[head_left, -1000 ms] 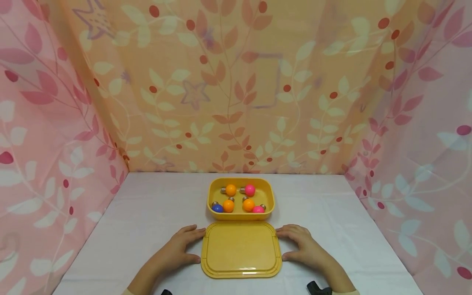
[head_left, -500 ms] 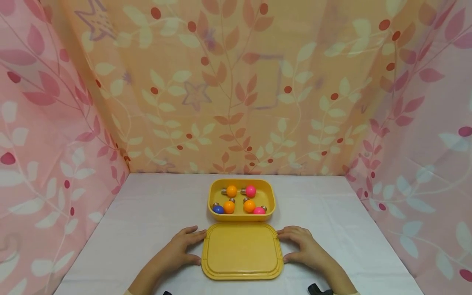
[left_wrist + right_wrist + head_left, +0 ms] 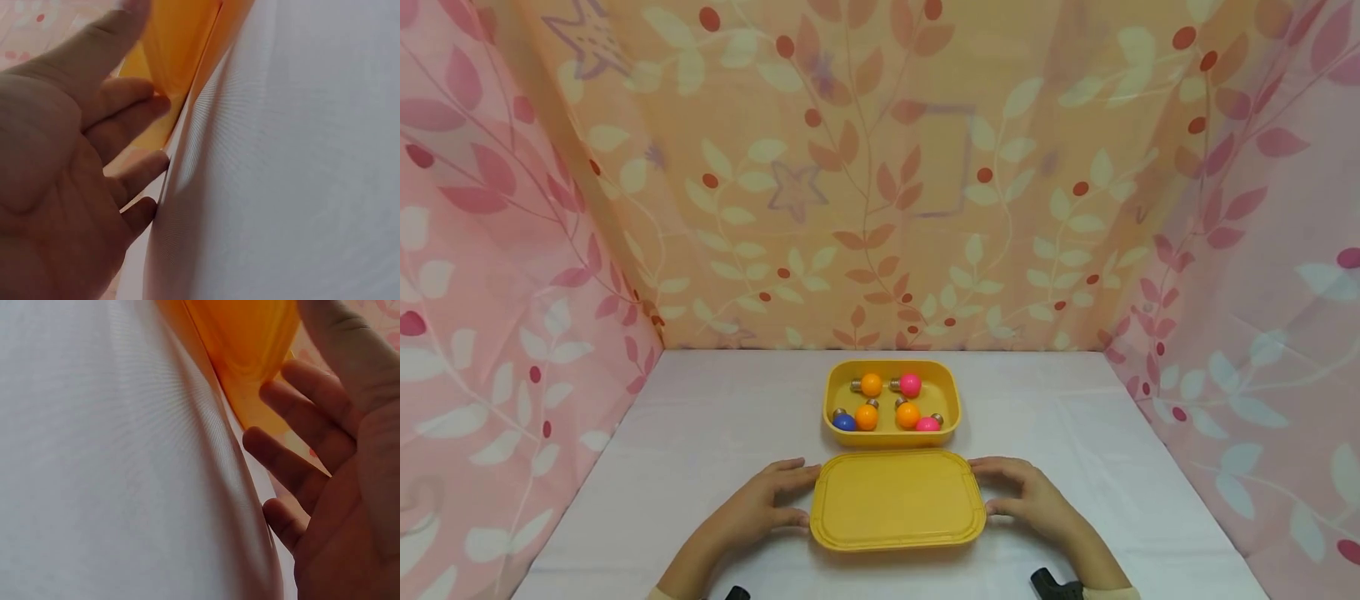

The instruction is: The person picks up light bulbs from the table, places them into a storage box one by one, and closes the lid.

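Observation:
A yellow lid [image 3: 898,500] lies between my two hands in the head view, tipped, with its near edge off the cloth and a shadow below. My left hand [image 3: 767,500] holds its left edge, thumb at the near corner and fingers at the far one. On the opposite edge my right hand [image 3: 1033,500] grips it the same way. Both wrist views show the fingertips at the yellow plastic, the ring and little fingers reaching past it. Just beyond the lid stands an open yellow box [image 3: 891,438] holding several small bulbs, among them an orange bulb [image 3: 871,384], a pink bulb [image 3: 910,384] and a blue bulb [image 3: 844,422].
White cloth [image 3: 700,417] covers the table. A patterned curtain [image 3: 880,250] hangs behind it, with pink printed cloth [image 3: 490,333] along the left side and more on the right. A black wrist mount [image 3: 1056,585] shows below the right hand.
Both hands have raised the lid off the cloth and tilted it, its near edge rising and its right side moving slightly right. The box and bulbs have stayed put.

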